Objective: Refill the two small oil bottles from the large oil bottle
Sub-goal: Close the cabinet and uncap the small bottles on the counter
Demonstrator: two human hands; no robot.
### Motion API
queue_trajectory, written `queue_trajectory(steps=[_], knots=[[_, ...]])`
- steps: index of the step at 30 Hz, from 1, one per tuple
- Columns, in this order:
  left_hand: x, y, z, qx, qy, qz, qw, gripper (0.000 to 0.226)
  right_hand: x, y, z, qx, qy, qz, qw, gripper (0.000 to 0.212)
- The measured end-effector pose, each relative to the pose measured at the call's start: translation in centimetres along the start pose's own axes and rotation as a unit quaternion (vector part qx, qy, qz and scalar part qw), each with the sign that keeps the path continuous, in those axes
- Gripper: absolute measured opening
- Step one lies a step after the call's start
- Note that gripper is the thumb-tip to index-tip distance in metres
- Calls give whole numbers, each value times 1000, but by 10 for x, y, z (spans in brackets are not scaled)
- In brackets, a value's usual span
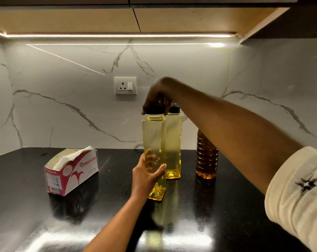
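Two tall square yellow bottles stand on the black counter. My left hand (146,174) grips the nearer yellow bottle (154,139) low on its body. From above, my right hand (156,99) grips its black cap (154,109), which sits just over the bottle's neck. The second yellow bottle (173,142) stands right behind it, its black cap (174,108) on. The large ribbed bottle (206,157) of amber oil stands to the right, its top hidden behind my right forearm.
A red and white tissue box (72,171) lies on the glossy black counter (35,206) at the left. A marble backsplash with a wall socket (125,85) rises behind. Cabinets with a light strip hang overhead.
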State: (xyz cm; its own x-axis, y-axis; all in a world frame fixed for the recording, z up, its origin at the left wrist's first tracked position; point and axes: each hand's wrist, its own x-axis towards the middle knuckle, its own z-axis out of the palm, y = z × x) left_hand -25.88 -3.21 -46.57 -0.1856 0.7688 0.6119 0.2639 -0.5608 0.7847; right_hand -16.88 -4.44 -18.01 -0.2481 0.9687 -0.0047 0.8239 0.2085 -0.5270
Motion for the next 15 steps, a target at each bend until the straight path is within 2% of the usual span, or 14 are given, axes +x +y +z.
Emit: queue_trajectory(steps=[4,8,10,13,15], knots=[[0,-1,0,3,-3,8,1000,72,58,6,-27,-52,-78,1,996,113],[0,-2,0,12,-5,19,1000,77,57,13,-42,-34,-64,-16,997,112],[1,-4,1,20,-1,21,1000,77,16,10,-35,-27,-41,-11,999,98],[2,-7,1,43,4,26,999,78,-12,24,-32,-13,-23,-15,1000,53],[3,-8,3,52,14,24,998,77,-25,47,-27,-6,-20,-25,999,45]])
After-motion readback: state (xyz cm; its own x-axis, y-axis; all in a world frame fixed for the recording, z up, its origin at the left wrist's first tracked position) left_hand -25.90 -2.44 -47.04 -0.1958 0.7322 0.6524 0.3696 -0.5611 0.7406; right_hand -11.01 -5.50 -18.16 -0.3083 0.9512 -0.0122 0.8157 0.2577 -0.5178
